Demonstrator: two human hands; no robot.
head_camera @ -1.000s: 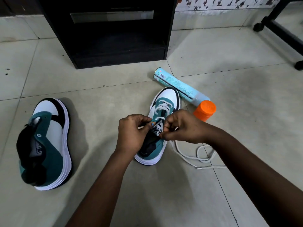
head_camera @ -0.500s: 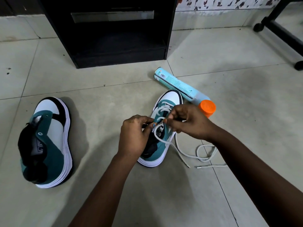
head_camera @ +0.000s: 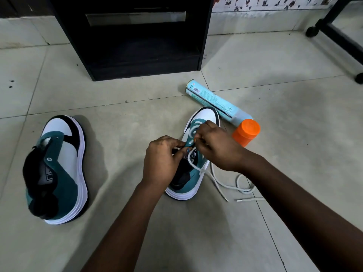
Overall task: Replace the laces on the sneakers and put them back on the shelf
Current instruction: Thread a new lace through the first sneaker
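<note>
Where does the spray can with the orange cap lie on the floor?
In the head view, the spray can lies on its side right of centre, just beyond the sneaker being laced, its orange cap pointing toward the person.

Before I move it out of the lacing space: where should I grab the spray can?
Grip the spray can around its bare mid-body, coming from above and the far side. It lies flat on the tiled floor, its orange cap close to the right hand and the sneaker.

spray can [head_camera: 214, 101] behind laced sneaker [head_camera: 193, 173]; other sneaker [head_camera: 59, 169] far left | shelf [head_camera: 137, 36] beyond
</note>
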